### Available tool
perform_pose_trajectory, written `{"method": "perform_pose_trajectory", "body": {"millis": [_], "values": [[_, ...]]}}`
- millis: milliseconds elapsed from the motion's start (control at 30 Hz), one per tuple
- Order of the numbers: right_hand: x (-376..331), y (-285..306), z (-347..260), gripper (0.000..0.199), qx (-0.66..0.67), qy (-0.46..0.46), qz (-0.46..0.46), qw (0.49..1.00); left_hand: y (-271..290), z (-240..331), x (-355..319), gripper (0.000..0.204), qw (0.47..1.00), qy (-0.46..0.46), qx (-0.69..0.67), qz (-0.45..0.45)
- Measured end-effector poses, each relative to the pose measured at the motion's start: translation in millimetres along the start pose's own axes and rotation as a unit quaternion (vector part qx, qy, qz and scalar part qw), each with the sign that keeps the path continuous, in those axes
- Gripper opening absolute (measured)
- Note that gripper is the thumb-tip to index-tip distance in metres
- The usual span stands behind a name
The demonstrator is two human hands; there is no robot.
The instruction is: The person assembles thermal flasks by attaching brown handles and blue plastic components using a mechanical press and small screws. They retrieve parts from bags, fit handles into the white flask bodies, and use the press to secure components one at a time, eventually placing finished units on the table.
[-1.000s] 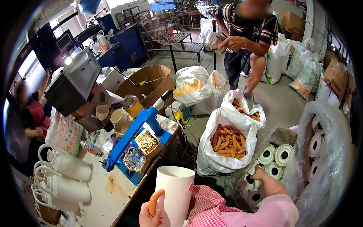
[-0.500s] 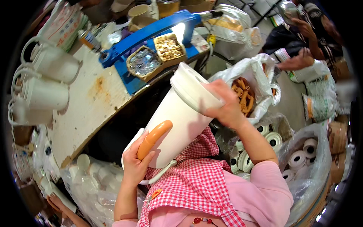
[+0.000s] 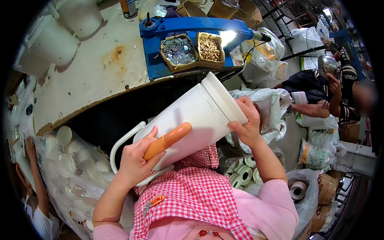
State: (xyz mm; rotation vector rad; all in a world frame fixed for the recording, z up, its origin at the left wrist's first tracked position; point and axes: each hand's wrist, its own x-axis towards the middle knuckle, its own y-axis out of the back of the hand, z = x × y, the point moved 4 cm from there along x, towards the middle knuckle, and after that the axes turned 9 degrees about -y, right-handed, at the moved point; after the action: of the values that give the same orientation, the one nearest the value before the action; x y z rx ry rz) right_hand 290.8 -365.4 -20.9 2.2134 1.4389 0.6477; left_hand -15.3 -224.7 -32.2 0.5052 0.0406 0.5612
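Here the left hand [image 3: 134, 164] has its grip closed on an orange cylindrical plastic handle piece [image 3: 167, 141], pressed against the side of a tall white plastic jug [image 3: 188, 120] lying tilted over the lap, below the desk [image 3: 92, 76] edge. The right hand [image 3: 248, 126] clasps the jug's rim, fingers wrapped round it. The handle piece looks placed but, I judge, not yet fixed; its far end is hard to read. Both forearms are bent, elbows low.

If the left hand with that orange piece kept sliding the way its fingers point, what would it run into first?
The left hand points up and right along the white jug, pressing the orange handle against its side. Going on, it would likely meet the right hand at the jug's rim, though depth is unclear.
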Motion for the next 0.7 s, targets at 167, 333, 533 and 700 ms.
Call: {"method": "perform_pose_trajectory", "body": {"millis": [167,333,533,700], "values": [[13,-13,-8,0.059,-0.021,-0.028,0.002,0.999,-3,-5,-2,0.057,1.000,0.017,0.018,-0.010],[15,-16,-22,0.056,-0.038,-0.044,-0.004,0.998,-6,-1,-8,0.057,0.998,0.037,0.042,-0.007],[17,-21,-27,0.047,-0.055,-0.124,0.000,0.991,-20,5,-13,0.050,0.993,-0.010,0.118,0.016],[19,-24,-20,0.047,-0.074,-0.160,-0.007,0.984,-37,13,-17,0.046,0.987,-0.031,0.158,0.005]]}}
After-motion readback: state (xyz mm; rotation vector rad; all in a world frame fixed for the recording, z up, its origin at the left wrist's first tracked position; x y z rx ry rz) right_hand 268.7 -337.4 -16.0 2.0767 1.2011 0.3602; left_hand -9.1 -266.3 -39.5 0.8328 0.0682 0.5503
